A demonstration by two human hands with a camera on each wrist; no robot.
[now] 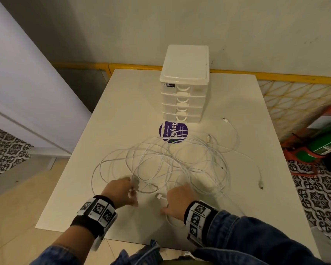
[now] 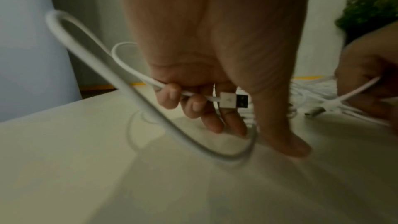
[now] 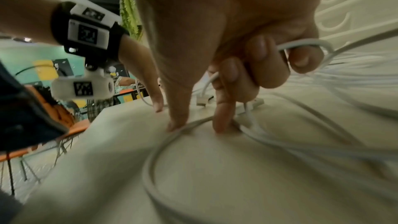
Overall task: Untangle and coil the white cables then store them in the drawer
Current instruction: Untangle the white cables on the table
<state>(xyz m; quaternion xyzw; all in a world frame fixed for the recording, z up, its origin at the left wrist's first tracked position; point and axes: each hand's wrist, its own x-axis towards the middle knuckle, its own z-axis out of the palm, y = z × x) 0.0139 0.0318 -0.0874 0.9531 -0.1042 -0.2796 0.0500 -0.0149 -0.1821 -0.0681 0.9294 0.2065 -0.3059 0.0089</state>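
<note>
A tangle of thin white cables lies spread over the white table, in front of a white drawer unit whose drawers are all closed. My left hand is at the tangle's near left edge; its curled fingers hold a white cable just behind its USB plug, thumb tip on the table. My right hand is at the near middle; its curled fingers grip a loop of white cable, while its thumb and one finger touch the table.
A purple round sticker sits on the table in front of the drawer unit. Loose plug ends lie at the right of the tangle. A yellow lattice fence stands behind and right of the table; a green and orange object stands on the floor.
</note>
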